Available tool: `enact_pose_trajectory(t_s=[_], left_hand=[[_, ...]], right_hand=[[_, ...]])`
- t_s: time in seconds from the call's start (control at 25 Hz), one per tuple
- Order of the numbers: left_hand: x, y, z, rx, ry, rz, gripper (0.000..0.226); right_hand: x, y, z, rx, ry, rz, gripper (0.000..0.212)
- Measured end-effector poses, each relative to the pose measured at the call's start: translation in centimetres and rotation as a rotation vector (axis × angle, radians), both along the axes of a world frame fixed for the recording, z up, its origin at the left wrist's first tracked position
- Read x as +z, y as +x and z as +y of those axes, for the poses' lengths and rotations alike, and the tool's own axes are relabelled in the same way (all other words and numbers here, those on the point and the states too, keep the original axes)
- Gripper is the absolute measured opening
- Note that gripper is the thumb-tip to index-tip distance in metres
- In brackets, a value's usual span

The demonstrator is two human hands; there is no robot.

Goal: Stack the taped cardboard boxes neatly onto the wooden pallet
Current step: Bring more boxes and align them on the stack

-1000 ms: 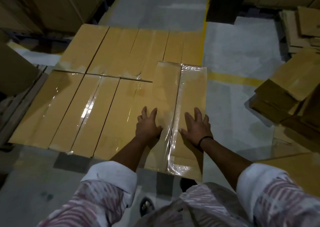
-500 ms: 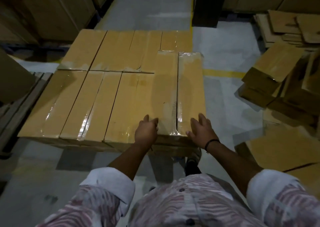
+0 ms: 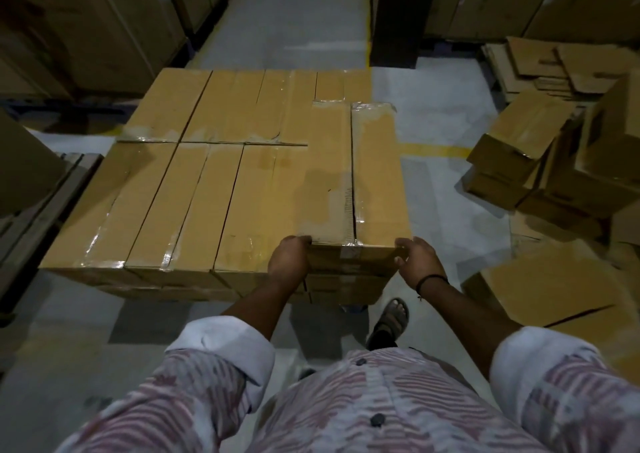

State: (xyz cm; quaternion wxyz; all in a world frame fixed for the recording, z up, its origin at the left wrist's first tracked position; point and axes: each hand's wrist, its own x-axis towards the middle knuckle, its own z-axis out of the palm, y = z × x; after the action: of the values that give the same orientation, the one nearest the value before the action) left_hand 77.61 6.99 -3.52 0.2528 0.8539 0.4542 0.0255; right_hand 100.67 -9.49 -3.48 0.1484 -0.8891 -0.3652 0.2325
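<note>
A layer of long taped cardboard boxes (image 3: 194, 196) lies side by side in two rows, and the pallet beneath them is hidden. At the right end lies one more taped box (image 3: 346, 175), laid lengthwise with its near end flush with the front edge of the layer. My left hand (image 3: 289, 258) grips that box's near-left corner, fingers curled over the top edge. At the near-right corner my right hand (image 3: 417, 262) touches it with loosely curved fingers.
Loose taped boxes (image 3: 519, 161) are piled on the floor at right, with flattened cardboard (image 3: 540, 64) behind them and another box (image 3: 554, 286) near my right arm. Wooden slats (image 3: 52, 193) lie at left. Tall cartons line the back. My sandalled foot (image 3: 391, 317) stands beside the stack.
The right-hand box slid forward until its near end is flush with the front of the layer. Both hands moved from its top back to its near corners.
</note>
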Motion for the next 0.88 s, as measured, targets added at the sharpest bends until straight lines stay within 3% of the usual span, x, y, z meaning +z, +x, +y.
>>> enact_pose_trajectory(t_s=[0.32, 0.88], left_hand=[[0.7, 0.2, 0.9, 0.101, -0.11, -0.075, 0.039], [0.4, -0.1, 0.0, 0.125, -0.12, -0.109, 0.039]], right_hand=[[1.1, 0.7, 0.3, 0.004, 0.026, -0.019, 0.026], [0.7, -0.3, -0.2, -0.032, 0.059, 0.025, 0.034]])
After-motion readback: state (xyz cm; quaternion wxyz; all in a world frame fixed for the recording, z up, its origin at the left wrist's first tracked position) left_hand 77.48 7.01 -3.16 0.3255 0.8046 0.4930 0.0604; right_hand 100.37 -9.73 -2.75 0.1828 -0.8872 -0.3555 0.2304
